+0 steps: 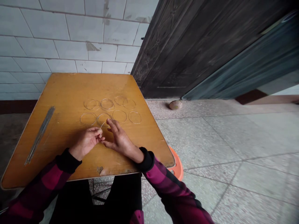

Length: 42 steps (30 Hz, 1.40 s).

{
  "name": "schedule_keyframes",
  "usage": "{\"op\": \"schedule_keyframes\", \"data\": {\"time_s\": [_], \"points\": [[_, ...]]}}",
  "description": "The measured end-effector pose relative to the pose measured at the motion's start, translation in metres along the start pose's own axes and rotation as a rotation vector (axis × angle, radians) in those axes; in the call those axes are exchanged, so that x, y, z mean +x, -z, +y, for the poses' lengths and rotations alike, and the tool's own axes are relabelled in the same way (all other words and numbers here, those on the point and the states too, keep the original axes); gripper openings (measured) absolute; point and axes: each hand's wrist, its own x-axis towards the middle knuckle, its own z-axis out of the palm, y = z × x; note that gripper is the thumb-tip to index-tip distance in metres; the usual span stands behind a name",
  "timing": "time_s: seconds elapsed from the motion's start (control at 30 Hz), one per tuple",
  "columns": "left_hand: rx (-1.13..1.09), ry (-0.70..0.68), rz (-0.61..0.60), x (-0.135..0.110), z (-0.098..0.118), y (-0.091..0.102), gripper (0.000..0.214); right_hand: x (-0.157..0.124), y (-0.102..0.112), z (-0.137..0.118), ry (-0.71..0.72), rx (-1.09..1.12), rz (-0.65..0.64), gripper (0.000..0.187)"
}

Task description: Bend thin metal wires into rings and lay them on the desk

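Pinched between the thumb and fingers of my left hand [87, 140] is a thin, curved piece of wire [102, 125], held just above the table. Close by on the right, my right hand [120, 138] has its thumb and fingers apart around the wire's other side; whether a fingertip touches the wire I cannot tell. Several thin wire rings [120, 116] lie in two rows beyond my hands, some overlapping. One ring is partly hidden by my right fingers. A bundle of straight wires [40, 133] lies slantwise at the table's left.
The wooden table [70, 85] stands against a white tiled wall [72, 49]. An orange plastic stool [177, 166] sticks out under its right edge. A rounded stone-like object [175, 105] rests on the tiled floor [210, 137] by a dark door [177, 62].
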Motion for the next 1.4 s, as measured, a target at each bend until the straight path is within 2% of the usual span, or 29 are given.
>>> {"op": "schedule_keyframes", "data": {"time_s": [0.13, 0.3, 0.4, 0.53, 0.73, 0.9, 1.2, 1.4], "points": [[-0.02, -0.011, 0.013, 0.0, 0.002, 0.0, 0.013, 0.001, 0.008, -0.001, 0.011, -0.006, -0.015, 0.097], [-0.18, -0.08, 0.107, -0.001, 0.016, -0.003, 0.013, 0.006, 0.028, 0.004, 0.108, 0.053, -0.114, 0.123], [-0.239, -0.081, 0.076, -0.004, 0.019, -0.007, 0.013, 0.01, 0.028, 0.008, 0.114, 0.15, -0.108, 0.129], [-0.265, -0.017, -0.004, -0.006, 0.011, -0.011, 0.011, 0.013, 0.02, 0.008, 0.128, 0.252, -0.077, 0.134], [-0.238, 0.0, -0.078, -0.005, 0.002, -0.008, 0.011, 0.01, 0.012, 0.005, 0.126, 0.445, -0.084, 0.128], [-0.194, 0.004, -0.113, -0.004, 0.001, -0.006, 0.01, 0.01, 0.006, 0.005, 0.181, 0.663, -0.047, 0.109], [-0.208, 0.034, -0.093, -0.002, -0.003, -0.002, 0.011, 0.01, 0.005, 0.004, 0.162, 0.752, -0.005, 0.099], [-0.218, 0.049, -0.063, -0.002, -0.002, -0.002, 0.011, 0.01, 0.012, 0.002, 0.131, 0.735, -0.006, 0.101]]}}
